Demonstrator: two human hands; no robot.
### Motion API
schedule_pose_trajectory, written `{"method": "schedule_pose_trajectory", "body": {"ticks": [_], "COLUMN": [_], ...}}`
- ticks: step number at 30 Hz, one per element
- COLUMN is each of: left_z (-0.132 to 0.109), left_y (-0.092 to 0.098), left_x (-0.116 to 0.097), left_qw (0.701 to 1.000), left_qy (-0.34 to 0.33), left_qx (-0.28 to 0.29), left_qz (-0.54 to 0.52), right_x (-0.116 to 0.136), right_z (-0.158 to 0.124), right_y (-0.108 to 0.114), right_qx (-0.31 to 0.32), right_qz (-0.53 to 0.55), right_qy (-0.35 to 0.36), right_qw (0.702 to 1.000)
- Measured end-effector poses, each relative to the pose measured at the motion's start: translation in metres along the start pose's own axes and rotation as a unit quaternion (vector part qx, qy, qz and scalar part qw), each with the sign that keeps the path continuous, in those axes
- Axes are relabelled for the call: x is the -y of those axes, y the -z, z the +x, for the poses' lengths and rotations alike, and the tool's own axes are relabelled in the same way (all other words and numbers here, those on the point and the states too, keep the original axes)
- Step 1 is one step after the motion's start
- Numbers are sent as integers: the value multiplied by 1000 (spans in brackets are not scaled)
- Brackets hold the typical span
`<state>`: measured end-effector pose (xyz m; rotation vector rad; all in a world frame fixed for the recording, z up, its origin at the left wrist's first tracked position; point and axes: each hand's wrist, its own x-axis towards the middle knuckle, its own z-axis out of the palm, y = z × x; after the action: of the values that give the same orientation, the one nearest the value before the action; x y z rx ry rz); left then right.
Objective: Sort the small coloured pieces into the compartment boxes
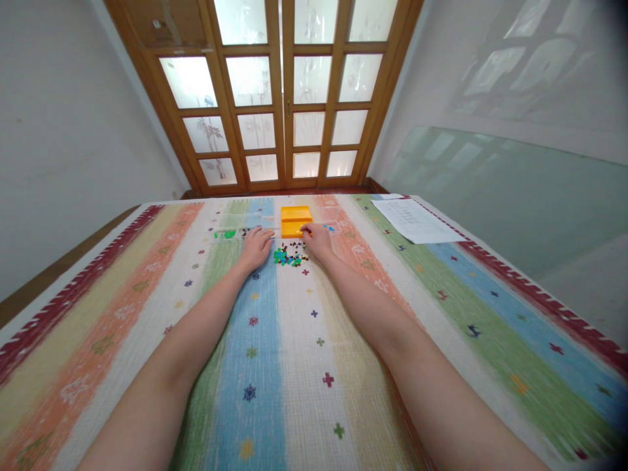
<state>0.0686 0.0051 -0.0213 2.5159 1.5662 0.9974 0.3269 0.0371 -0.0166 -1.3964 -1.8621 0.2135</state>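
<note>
My left hand (257, 248) rests over the edge of a clear box with dark pieces (246, 232) in it, fingers stretched out and somewhat apart. My right hand (318, 239) is at the front right corner of an open orange box (290, 229). Its fingers are drawn together, and whatever is between them is too small to make out. Between my hands and nearer to me lies a loose pile of small green, blue, yellow and dark pieces (288, 256). Left of my left hand, green pieces (226, 234) sit in a clear box. Blue pieces (330, 228) show just beyond my right hand.
A striped, patterned cloth (299, 340) covers the table. Printed white paper (415, 221) lies at the far right. Behind the table stand wooden doors with glass panes (287, 108), and a pale glass panel (490, 190) leans by the right wall.
</note>
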Motion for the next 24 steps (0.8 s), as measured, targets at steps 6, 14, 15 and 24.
{"method": "schedule_pose_trajectory", "body": {"ticks": [6, 14, 15, 24], "left_z": [-3, -8, -8, -11], "left_y": [8, 14, 14, 13], "left_x": [-35, -59, -60, -63], "left_qw": [991, 979, 979, 979], "left_qy": [-107, -169, -170, -164], "left_qx": [73, 113, 116, 112], "left_qz": [-19, -19, -11, 38], "right_x": [1, 1, 1, -2], "right_z": [0, 1, 1, 1], "right_y": [1, 1, 1, -1], "right_qx": [1, 3, 4, 2], "right_qz": [-2, -10, -8, -2], "right_qy": [-7, -2, -4, -1], "right_qw": [1000, 1000, 1000, 1000]}}
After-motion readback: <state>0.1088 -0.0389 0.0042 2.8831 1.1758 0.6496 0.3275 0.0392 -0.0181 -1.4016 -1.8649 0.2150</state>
